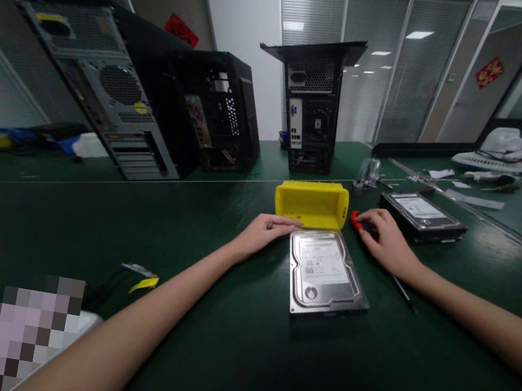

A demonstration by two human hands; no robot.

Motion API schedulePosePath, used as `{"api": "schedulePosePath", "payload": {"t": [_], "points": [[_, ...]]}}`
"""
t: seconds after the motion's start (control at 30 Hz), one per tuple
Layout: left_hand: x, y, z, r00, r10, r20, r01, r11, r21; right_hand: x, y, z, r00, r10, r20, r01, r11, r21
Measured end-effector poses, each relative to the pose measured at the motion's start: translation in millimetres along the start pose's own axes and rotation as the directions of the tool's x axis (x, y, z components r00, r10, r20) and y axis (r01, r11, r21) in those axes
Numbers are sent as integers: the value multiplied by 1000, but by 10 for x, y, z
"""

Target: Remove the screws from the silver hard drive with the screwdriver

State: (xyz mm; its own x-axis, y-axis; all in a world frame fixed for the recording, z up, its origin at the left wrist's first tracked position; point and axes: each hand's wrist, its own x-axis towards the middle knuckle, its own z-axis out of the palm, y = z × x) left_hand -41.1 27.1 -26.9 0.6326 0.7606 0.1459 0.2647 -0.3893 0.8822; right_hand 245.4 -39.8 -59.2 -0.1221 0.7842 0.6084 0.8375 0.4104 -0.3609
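A silver hard drive (328, 272) lies label up on the green table in front of me. My left hand (262, 231) rests flat beside its far left corner, fingers stretched out and touching the drive's edge. My right hand (386, 238) lies to the right of the drive, fingers curled over a screwdriver with a red and black handle (355, 220); its thin shaft (403, 293) runs back under my wrist. A yellow plastic bin (311, 202) stands just behind the drive.
A second hard drive (422, 216) lies to the right of my right hand. Three black computer towers (109, 87) (219, 112) (313, 104) stand at the back. A clear bag (367, 172), papers and tools lie at the far right. A yellow tag (143, 283) lies at the left.
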Motion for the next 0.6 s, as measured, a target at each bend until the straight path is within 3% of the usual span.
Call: {"api": "schedulePosePath", "payload": {"t": [0.6], "points": [[13, -49, -8, 999, -35, -17, 35, 999, 19, 5, -36, -28, 998, 46, 33, -47, 998, 30]]}}
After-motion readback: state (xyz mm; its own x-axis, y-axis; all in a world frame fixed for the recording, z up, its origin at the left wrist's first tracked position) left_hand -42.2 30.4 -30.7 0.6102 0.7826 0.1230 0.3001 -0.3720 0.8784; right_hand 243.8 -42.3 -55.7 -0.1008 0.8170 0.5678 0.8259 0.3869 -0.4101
